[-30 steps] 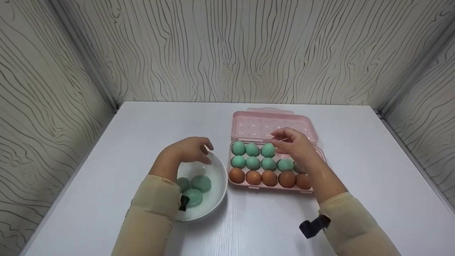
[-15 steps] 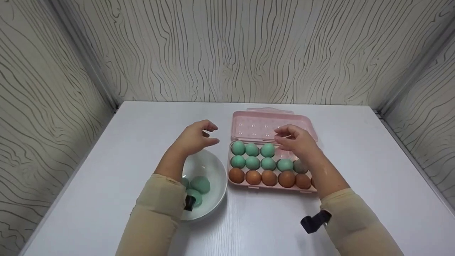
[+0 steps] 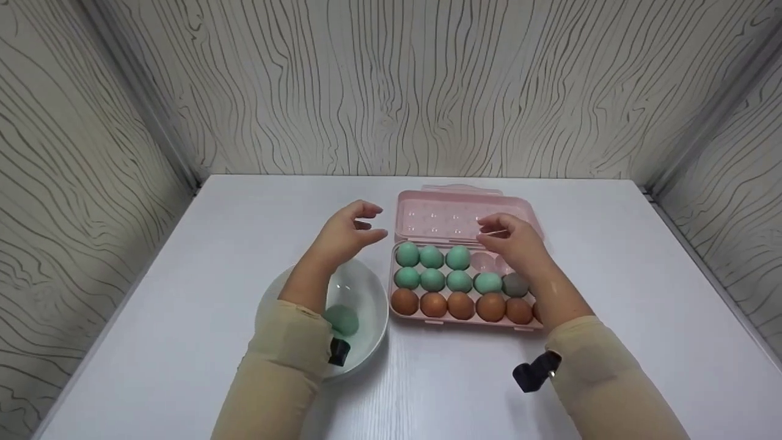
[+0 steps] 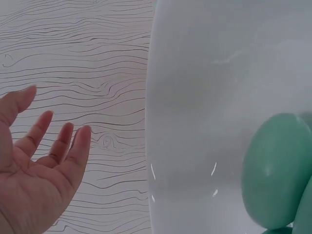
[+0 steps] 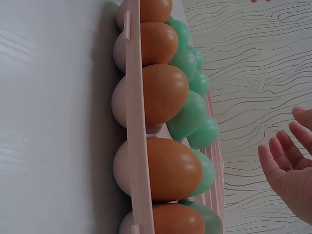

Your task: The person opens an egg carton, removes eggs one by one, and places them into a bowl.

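Note:
My left hand (image 3: 349, 233) hovers past the far rim of a white bowl (image 3: 380, 333), thumb and fingers apart and nothing between them. Green eggs lie in the bowl; one green egg (image 3: 342, 320) shows beside my wrist, and the left wrist view shows others partly cut off. Over the back right of an open pink egg carton (image 3: 462, 241) hangs my right hand (image 3: 516, 241), its fingers loosely bent and holding nothing. Two rows of green eggs (image 3: 432, 280) sit behind a front row of brown eggs (image 3: 460, 305). Bare cups show in the back row near my right hand.
The carton's lid (image 3: 440, 214) lies folded back toward the wall. Bowl and carton stand side by side on a white table (image 3: 427, 391). Wood-grain panels (image 3: 391, 91) enclose the back and sides. Each sleeve carries a small black camera (image 3: 536, 371).
My left hand has risen from over the bowl, moving away and to the right. My right hand has drawn slightly right, off the back row of eggs. The visible carton eggs have stayed put.

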The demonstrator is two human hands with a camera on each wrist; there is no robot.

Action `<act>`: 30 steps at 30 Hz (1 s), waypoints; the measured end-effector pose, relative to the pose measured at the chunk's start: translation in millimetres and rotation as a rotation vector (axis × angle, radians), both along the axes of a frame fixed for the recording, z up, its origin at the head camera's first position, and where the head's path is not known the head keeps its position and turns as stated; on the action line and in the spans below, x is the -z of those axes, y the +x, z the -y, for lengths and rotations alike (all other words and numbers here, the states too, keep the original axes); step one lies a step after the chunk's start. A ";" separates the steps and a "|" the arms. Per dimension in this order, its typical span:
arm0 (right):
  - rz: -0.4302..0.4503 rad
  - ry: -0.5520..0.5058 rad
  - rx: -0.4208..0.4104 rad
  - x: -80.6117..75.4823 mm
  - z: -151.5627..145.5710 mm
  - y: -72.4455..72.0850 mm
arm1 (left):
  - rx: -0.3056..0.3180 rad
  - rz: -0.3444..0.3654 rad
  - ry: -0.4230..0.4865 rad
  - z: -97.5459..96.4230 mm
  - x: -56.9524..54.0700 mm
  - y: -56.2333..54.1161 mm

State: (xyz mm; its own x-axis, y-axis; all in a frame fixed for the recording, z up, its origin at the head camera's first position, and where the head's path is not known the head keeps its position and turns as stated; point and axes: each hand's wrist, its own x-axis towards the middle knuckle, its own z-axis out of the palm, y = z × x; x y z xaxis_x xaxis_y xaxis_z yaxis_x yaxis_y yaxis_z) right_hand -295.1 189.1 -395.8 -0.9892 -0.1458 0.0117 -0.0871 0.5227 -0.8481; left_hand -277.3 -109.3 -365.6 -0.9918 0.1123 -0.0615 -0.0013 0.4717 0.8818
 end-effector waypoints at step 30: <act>-0.032 0.419 0.019 53.7 41.0 -12.5 | 0.025 0.048 -0.054 -19.3 10.3 -2.0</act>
State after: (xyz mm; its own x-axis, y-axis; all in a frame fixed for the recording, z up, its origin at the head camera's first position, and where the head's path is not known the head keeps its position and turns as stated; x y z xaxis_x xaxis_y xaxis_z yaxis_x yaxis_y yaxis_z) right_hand -307.5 148.1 -449.5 -0.9920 -0.1259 -0.0136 -0.0968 0.8236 -0.5589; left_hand -279.4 -90.0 -375.9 -0.9845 0.1321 -0.1155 -0.0306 0.5190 0.8542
